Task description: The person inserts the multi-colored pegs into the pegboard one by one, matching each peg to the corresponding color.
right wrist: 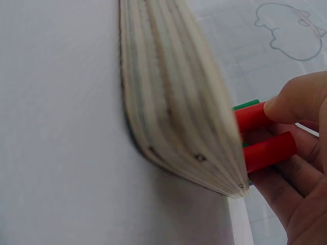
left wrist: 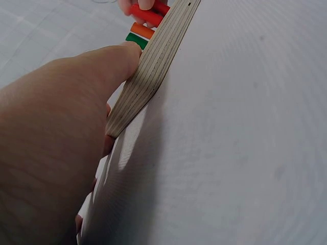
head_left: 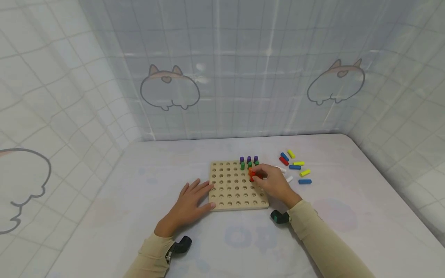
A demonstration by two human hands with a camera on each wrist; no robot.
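The right hand [head_left: 274,184] pinches a red peg [right wrist: 254,117] at the far right part of the wooden pegboard [head_left: 229,191], while the left hand [head_left: 189,204] lies flat, fingers spread, against the board's left edge.

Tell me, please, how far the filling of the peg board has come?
Early stage. Done: three purple pegs and some green pegs stand at the far edge of the board. In hand: the right hand sets red pegs while the left hand steadies the board. Left: most holes are empty, and the loose pegs lie beside it.
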